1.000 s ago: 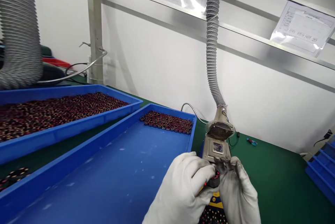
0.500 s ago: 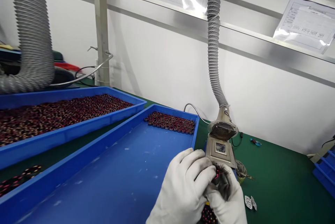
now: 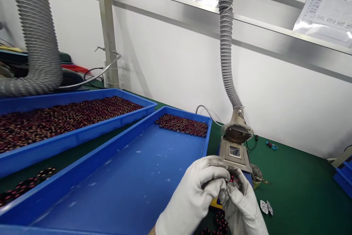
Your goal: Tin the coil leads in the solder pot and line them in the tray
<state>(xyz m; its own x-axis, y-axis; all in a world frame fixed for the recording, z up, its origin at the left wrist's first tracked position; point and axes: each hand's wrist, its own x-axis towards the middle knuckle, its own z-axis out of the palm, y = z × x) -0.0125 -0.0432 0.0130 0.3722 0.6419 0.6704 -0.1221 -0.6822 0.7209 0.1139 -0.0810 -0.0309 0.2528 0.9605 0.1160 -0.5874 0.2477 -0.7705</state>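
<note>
Both my hands wear white gloves and meet low in the middle of the view. My left hand point(image 3: 196, 191) curls its fingers around a small dark red coil point(image 3: 231, 179), of which only a sliver shows. My right hand point(image 3: 242, 204) pinches the same coil from the other side. Just behind them stands a small solder pot point(image 3: 235, 152) with a square opening. Several loose coils point(image 3: 220, 222) lie on the green mat beneath my hands.
A near blue tray point(image 3: 132, 176) holds a row of coils point(image 3: 183, 125) at its far end. A second blue tray point(image 3: 68, 117) is full of coils. Grey extraction hoses point(image 3: 227, 44) hang over the bench. A blue-handled tool point(image 3: 271, 145) lies to the right.
My hands have stayed clasped on the coil, and the fingers have closed over it so less of it shows. The view has shifted a little to the left.
</note>
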